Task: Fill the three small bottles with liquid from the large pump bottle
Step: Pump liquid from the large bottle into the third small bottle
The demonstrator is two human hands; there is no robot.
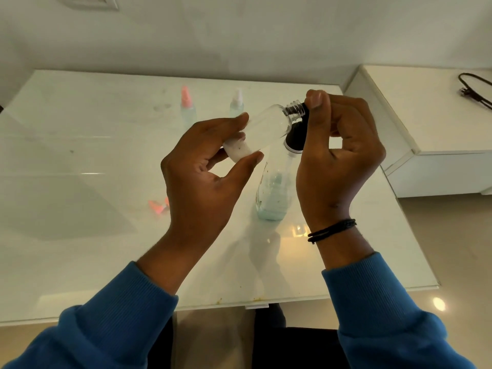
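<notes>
Left hand [197, 166] grips a tilted clear small plastic bottle [266, 126] | right hand [338, 145] curls over the black pump head [295, 137] at its threaded mouth | large clear pump bottle [271, 193] stands directly below | two capped small bottles [187, 107] beyond.

White glass-topped table [80, 262] fills middle of view, glossy, faint smudges and reflections on surface. Plain off-white wall [239, 35] behind it; white switch plate [89, 1] at top left edge. Low white cabinet [426, 115] stands just right of table, black cable [474, 89] lying on top. Beige tiled floor [452, 249] at right, one bright light spot [438, 304] reflected there.
</notes>
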